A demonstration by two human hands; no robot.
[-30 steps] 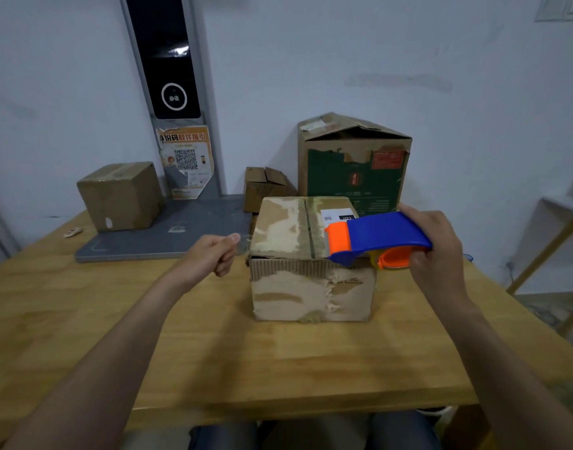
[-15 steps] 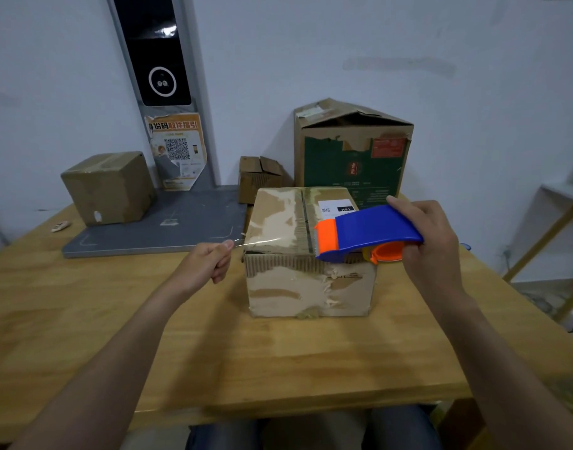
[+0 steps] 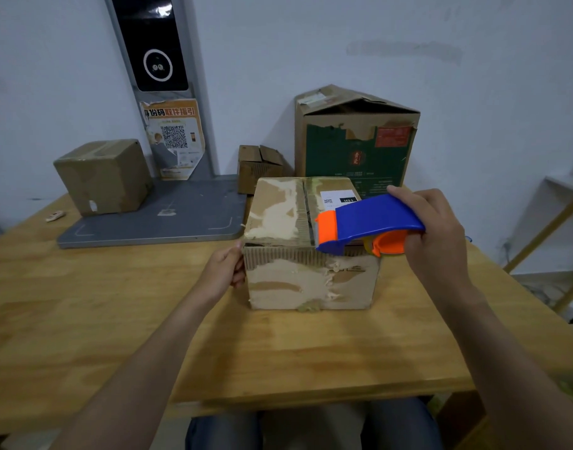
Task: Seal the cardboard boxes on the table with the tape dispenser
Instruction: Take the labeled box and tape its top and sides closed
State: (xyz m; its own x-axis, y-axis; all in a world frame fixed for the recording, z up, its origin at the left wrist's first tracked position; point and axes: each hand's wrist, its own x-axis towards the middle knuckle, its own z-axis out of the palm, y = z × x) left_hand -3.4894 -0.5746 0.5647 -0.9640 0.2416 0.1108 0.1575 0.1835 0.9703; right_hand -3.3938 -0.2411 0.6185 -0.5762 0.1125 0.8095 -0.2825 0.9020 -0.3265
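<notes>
The worn cardboard box [image 3: 298,277] sits mid-table [image 3: 278,352]. The right hand [image 3: 437,235] grips the blue-and-orange tape dispenser [image 3: 366,222], its orange nose down on the box top, right of the centre seam. The left hand [image 3: 221,271] is against the box's upper left edge, thumb at the corner; I can't tell if it pinches tape. 3 more boxes stand behind: 1 on a grey mat [image 3: 155,219].

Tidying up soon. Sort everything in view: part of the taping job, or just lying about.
Job: tape dispenser in right hand; worn box at left hand; brown box; small rear box; green box.
Lying about: grey mat; QR poster; small tag.
</notes>
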